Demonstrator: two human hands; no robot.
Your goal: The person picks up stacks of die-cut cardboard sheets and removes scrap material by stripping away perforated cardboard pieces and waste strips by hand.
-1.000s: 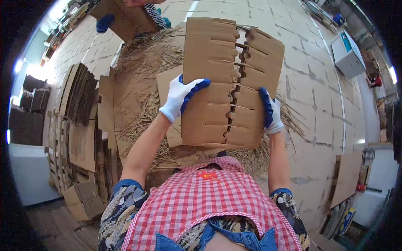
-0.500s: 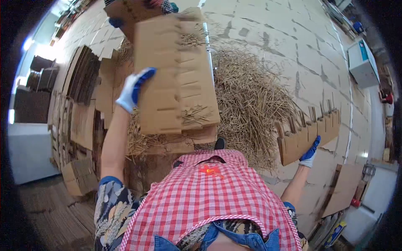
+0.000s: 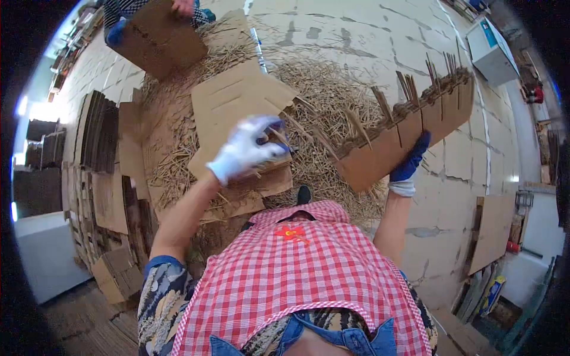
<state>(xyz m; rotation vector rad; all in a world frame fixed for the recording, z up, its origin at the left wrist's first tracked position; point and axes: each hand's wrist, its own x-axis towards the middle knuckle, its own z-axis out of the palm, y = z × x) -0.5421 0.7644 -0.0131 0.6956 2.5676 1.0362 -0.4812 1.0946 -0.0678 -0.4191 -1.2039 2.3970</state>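
My right hand [image 3: 409, 160], in a blue-palmed glove, grips a bundle of slotted cardboard sheets [image 3: 409, 130] from below. Narrow waste strips stick up from the bundle's slots. My left hand [image 3: 252, 145], in a white and blue glove, is blurred, with fingers curled around what looks like a thin cardboard strip [image 3: 278, 136]. It is above the right part of a flat slotted cardboard sheet [image 3: 228, 98], which lies on a pile in front of me. Loose cardboard strips [image 3: 323, 80] are heaped behind and beside the pile.
Across from me, another person's hand [image 3: 183, 7] is at a brown cardboard piece [image 3: 160, 38]. Stacked cardboard [image 3: 98, 130] stands on the left near wooden pallets. A white box-shaped unit [image 3: 490, 50] is at the far right. Cardboard sheets [image 3: 496, 228] lean at the right.
My right hand has brought the bundle inward and up, over the strip heap. My left hand has left the sheet's left edge and moved right. The sheet in front now lies at another angle.
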